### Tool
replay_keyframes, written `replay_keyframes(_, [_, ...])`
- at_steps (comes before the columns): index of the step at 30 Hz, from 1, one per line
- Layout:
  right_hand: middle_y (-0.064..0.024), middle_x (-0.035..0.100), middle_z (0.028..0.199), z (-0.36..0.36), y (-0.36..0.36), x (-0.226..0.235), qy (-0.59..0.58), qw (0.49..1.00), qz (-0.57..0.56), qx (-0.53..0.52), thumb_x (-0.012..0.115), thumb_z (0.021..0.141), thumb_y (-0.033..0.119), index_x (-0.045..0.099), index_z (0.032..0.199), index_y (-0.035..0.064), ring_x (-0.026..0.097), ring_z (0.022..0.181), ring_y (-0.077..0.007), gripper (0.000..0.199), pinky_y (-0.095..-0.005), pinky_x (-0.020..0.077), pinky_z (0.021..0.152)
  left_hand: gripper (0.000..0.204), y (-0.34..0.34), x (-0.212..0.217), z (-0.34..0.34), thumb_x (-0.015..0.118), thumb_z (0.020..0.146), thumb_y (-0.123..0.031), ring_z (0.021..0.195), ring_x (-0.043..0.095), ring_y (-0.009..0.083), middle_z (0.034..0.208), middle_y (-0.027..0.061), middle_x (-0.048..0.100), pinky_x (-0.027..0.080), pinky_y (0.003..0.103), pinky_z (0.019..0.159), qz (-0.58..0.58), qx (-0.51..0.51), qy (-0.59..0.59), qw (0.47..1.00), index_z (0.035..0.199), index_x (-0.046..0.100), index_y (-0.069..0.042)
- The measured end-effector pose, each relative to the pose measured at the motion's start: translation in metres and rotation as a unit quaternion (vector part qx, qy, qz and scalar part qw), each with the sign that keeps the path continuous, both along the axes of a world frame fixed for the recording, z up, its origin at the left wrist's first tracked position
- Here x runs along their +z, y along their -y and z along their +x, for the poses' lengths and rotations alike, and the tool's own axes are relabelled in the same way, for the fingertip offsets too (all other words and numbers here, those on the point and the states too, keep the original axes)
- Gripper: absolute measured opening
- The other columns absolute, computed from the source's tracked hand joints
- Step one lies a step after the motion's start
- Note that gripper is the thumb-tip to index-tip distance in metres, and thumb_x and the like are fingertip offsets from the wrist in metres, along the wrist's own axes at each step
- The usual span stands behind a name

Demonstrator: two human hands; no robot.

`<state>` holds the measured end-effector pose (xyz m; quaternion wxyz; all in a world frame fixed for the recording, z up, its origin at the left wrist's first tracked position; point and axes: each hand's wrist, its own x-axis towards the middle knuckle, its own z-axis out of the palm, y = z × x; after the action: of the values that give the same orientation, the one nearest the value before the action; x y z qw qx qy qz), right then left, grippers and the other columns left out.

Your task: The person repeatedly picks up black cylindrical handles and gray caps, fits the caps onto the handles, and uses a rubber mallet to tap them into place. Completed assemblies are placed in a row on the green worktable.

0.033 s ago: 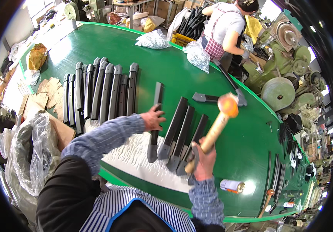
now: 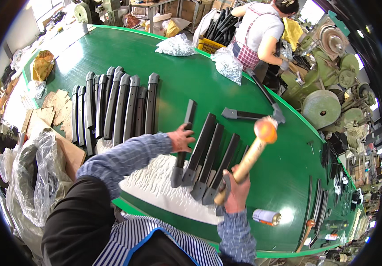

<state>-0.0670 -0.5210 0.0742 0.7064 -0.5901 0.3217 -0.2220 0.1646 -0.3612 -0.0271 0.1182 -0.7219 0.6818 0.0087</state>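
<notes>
My left hand [image 2: 182, 138] grips a long black bar [image 2: 190, 113] with a grey end cap [image 2: 177, 177] pointing toward me. The bar passes under my fingers, partly hidden by them. Right beside it, several similar black bars [image 2: 205, 142] lie slanted side by side, their capped ends on a white textured sheet [image 2: 149, 177]. My right hand [image 2: 237, 193] is closed around the wooden handle of a mallet [image 2: 249, 160]. The mallet's orange head [image 2: 265, 131] is raised toward the far right, over the green table.
More capped black bars [image 2: 121, 106] lie in a row on the green table [image 2: 173, 75], left of centre. A spray can [image 2: 266, 217] lies right of my right hand. Clear bags of small parts [image 2: 226, 65] sit by the far edge, near another person [image 2: 259, 35]. Machines [image 2: 322, 108] stand to the right.
The bar in my left hand has tilted, its far end shifting right toward the neighbouring bars. My left hand has moved slightly right. The mallet has shifted a little right and nearer to me.
</notes>
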Motion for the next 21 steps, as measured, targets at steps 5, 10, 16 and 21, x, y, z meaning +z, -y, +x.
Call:
replay_keyframes(5, [-0.0048, 0.053, 0.076, -0.004, 0.025, -0.045, -0.019, 0.999, 0.040, -0.010, 0.069, 0.085, -0.002, 0.047, 0.100, 0.0064, 0.054, 0.049, -0.0141, 0.029, -0.0286, 0.0467, 0.044, 0.036, 0.055, -0.071, 0.033, 0.055, 0.089, -0.021, 0.134, 0.043, 0.0383, 0.140, 0.0179, 0.046, 0.034, 0.062, 0.110, -0.247, 0.007, -0.049, 0.968, 0.124, 0.062, -0.027])
replay_keyframes(10, [-0.0042, 0.055, 0.080, 0.016, 0.029, -0.076, -0.072, 0.996, 0.042, 0.038, 0.072, 0.083, -0.001, 0.049, 0.098, 0.0055, 0.056, 0.051, -0.0136, 0.028, -0.0279, 0.0488, 0.046, 0.063, 0.014, -0.087, 0.106, 0.056, 0.085, -0.019, 0.139, 0.031, 0.0396, 0.143, 0.0199, 0.041, 0.026, 0.061, 0.113, -0.161, 0.478, 0.089, 0.859, 0.146, 0.041, -0.022])
replay_keyframes(16, [-0.0034, 0.057, 0.077, -0.001, 0.004, -0.100, -0.137, 0.987, -0.050, 0.070, 0.072, 0.084, 0.002, 0.052, 0.100, 0.0060, 0.058, 0.054, -0.0131, 0.026, -0.0282, 0.0508, 0.047, 0.080, -0.026, -0.110, 0.169, 0.069, 0.084, -0.020, 0.133, 0.040, 0.0411, 0.148, 0.0214, 0.037, 0.044, 0.046, 0.103, -0.181, 0.776, -0.151, 0.586, 0.153, 0.028, -0.025])
replay_keyframes(21, [-0.0055, 0.061, 0.092, -0.022, -0.028, -0.082, -0.080, 0.974, -0.157, 0.145, 0.066, 0.087, -0.001, 0.054, 0.106, 0.0048, 0.063, 0.068, -0.0145, 0.023, -0.0294, 0.0547, 0.052, 0.064, -0.039, -0.061, 0.133, 0.085, 0.071, -0.024, 0.096, 0.070, 0.0314, 0.105, 0.0188, 0.070, 0.056, 0.041, 0.090, -0.365, 0.699, -0.365, 0.496, 0.121, 0.055, 0.003])
